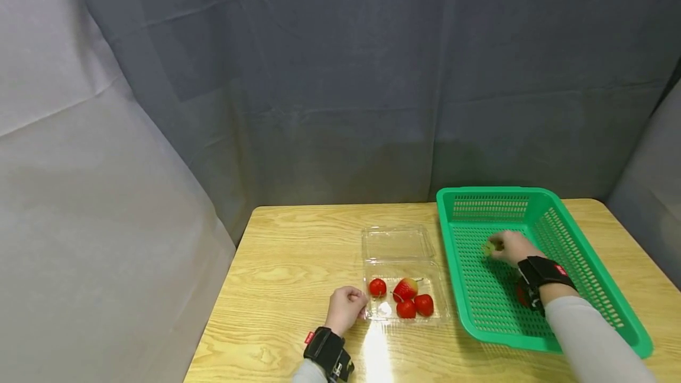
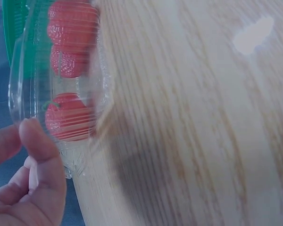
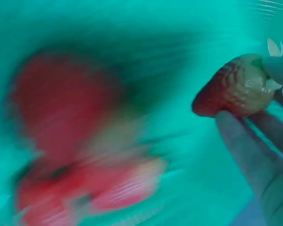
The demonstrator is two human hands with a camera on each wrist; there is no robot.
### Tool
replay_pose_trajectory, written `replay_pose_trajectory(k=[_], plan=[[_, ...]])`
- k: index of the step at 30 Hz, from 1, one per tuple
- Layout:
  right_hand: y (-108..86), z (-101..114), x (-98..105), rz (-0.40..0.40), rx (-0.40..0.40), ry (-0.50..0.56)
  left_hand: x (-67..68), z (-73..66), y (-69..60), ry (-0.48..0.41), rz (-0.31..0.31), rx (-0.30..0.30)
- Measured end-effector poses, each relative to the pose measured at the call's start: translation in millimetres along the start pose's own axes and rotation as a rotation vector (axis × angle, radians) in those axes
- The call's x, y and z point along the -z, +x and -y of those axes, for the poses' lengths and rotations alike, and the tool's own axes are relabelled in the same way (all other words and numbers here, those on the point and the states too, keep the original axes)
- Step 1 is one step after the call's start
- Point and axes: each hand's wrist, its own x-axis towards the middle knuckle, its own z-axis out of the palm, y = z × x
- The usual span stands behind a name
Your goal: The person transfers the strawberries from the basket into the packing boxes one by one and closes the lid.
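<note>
My left hand (image 1: 343, 310) pinches the left rim of a clear plastic clamshell box (image 1: 388, 270), whose lid (image 1: 396, 242) lies folded back. Several red fruits sit in the box, among them a strawberry (image 1: 406, 289) with a pale yellow top. Inside a green basket (image 1: 452, 276), my right hand (image 1: 515, 247) holds a strawberry (image 3: 236, 89) between thumb and fingers, at its pale, leafy end. Its red tip points away from the fingers in the right wrist view. More red fruits (image 3: 61, 103) on the basket floor are blurred there, and the right wrist mostly hides them in the head view.
The wooden table (image 1: 287, 253) carries the box at its middle and the basket on its right. Perforated walls rise round the basket. A dark grey curtain (image 1: 340, 87) hangs behind the table, with pale cloth (image 1: 106, 223) at the left side.
</note>
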Motion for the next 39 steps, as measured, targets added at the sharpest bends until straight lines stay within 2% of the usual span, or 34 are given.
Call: replay_pose_trajectory(k=[2,4,7,10,14,16,18,22,25,30,32,35,37,39], plan=[[4.9,20.9,15.2,-0.077,0.025,0.062,0.2,0.7,-0.6,0.004,0.004,-0.001],[10.4,51.6,30.9,-0.133,0.069,0.12,0.3,1.0,-1.4,0.005,0.004,0.006],[18.3,102.0,43.5,-0.133,0.167,0.164,0.3,1.7,-1.6,0.001,0.007,0.008],[27.5,143.3,35.5,-0.019,0.284,0.184,0.0,1.7,-0.2,-0.001,0.004,0.0],[40.6,173.7,-2.3,0.188,0.404,0.143,0.1,1.3,1.9,0.003,0.005,-0.015],[46.6,179.7,-25.4,0.25,0.418,0.107,0.3,1.5,2.7,0.004,0.005,-0.015],[52.1,180.7,-47.8,0.276,0.393,0.076,0.6,1.8,3.0,0.004,0.004,-0.018],[60.9,175.3,-84.8,0.278,0.324,0.022,1.5,2.7,2.8,0.003,0.006,-0.014],[65.3,171.4,-104.0,0.277,0.296,-0.012,2.2,3.2,3.0,0.0,0.007,-0.005],[70.2,168.9,-124.4,0.238,0.314,-0.113,4.4,3.5,3.8,0.0,0.005,-0.017],[70.4,169.1,-127.3,0.222,0.334,-0.129,4.9,3.4,3.7,-0.005,0.005,-0.021],[64.3,177.2,-112.6,0.262,0.299,-0.057,4.7,3.7,3.3,-0.013,0.005,-0.016],[59.8,182.5,-88.4,0.272,0.29,0.013,4.6,3.8,2.1,-0.017,0.003,-0.015],[53.9,184.0,-52.3,0.246,0.282,0.084,4.5,4.0,1.0,-0.024,0.003,-0.011]])
